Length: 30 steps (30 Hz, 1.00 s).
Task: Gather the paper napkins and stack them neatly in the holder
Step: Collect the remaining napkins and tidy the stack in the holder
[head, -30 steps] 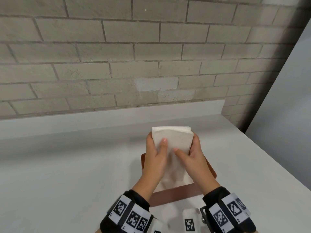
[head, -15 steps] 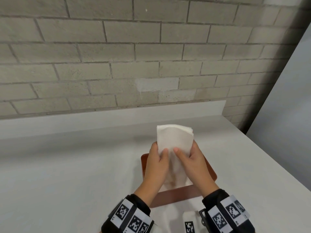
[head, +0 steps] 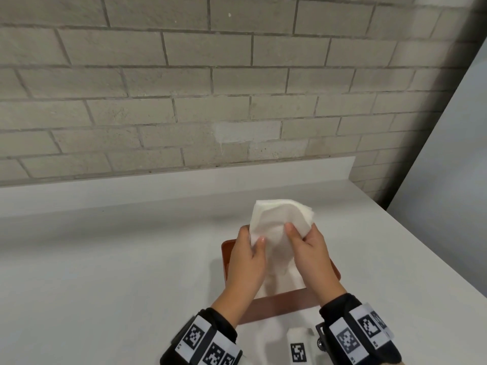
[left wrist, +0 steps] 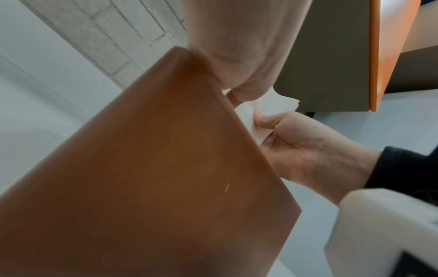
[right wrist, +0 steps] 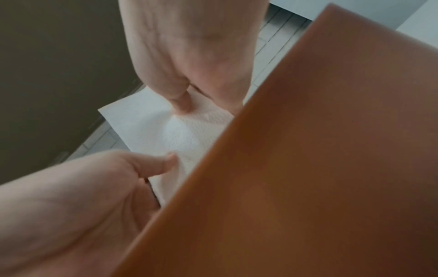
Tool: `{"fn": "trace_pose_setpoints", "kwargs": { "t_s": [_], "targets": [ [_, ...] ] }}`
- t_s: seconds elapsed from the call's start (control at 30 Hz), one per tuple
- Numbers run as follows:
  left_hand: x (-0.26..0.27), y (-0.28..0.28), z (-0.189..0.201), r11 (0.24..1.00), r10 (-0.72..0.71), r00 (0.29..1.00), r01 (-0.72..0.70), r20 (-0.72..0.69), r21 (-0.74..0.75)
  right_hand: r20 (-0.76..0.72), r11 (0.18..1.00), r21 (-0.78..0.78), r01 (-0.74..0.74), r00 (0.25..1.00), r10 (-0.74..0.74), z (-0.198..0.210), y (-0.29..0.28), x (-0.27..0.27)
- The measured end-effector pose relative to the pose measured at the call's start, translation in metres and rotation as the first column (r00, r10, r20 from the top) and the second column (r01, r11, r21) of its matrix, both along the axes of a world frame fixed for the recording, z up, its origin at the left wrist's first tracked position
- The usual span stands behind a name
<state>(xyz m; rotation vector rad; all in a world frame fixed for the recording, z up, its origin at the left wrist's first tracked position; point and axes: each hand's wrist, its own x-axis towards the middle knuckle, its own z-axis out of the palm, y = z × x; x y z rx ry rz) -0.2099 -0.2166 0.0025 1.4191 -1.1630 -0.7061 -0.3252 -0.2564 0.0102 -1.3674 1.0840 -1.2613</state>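
Surroundings: a white counter [head: 105,259] fills the lower half of the head view, a grey brick wall [head: 184,88] the upper half, and a pale panel [head: 448,180] runs down the right edge.
In the way: in both wrist views the brown wall of the holder [head: 276,304] takes up most of the frame, lower left in the left wrist view and right side in the right wrist view, screening the lower part of the napkins.
Hidden or unclear: the bottom edge of the napkins [head: 279,219] sits behind the hands and inside the holder; whether it touches the holder's floor cannot be told. Both wrist views are soft with blur. The wrist bands [head: 358,335] are cut off at the bottom of the head view.
Napkins: a white stack, standing up at centre right of the head view, its top bowed and fanned toward the right, its lower part down between the holder's walls.
Left hand [head: 247,262]: at the stack's left edge, thumb on the near face, fingers wrapped behind, holding the stack.
Right hand [head: 308,254]: at the right edge, thumb pressed on the near face, fingers curled behind, pinching the stack.
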Motion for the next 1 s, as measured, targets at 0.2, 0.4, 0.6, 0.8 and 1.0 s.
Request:
{"fn": "trace_pose_setpoints", "kwargs": {
  "t_s": [0.2, 0.4, 0.6, 0.8, 1.0],
  "targets": [
    [0.01, -0.001, 0.025, 0.973, 0.108, 0.964, -0.053, 0.241, -0.222, -0.141, 0.969, -0.18, 0.171, 0.97, -0.197, 0.025, -0.002, -0.016],
    [0.009, -0.01, 0.056, 0.946, 0.166, 0.589, 0.132, 0.791, -0.296, -0.612, 0.617, -0.761, -0.201, 0.54, -0.578, 0.06, 0.008, -0.02],
    [0.028, -0.005, 0.054, 0.935, 0.299, 0.604, -0.03, 0.739, -0.354, -0.542, 0.76, -0.646, -0.074, 0.745, -0.388, 0.042, 0.0, -0.025],
    [0.061, -0.001, 0.046, 0.971, 0.045, 0.948, 0.033, 0.315, -0.237, -0.516, 0.966, -0.248, -0.07, 0.854, -0.07, 0.027, -0.003, -0.033],
    [0.036, -0.004, 0.039, 0.907, 0.165, 0.875, 0.047, 0.455, -0.419, -0.454, 0.954, -0.223, -0.199, 0.887, 0.079, 0.023, 0.005, -0.004]
  ]
}}
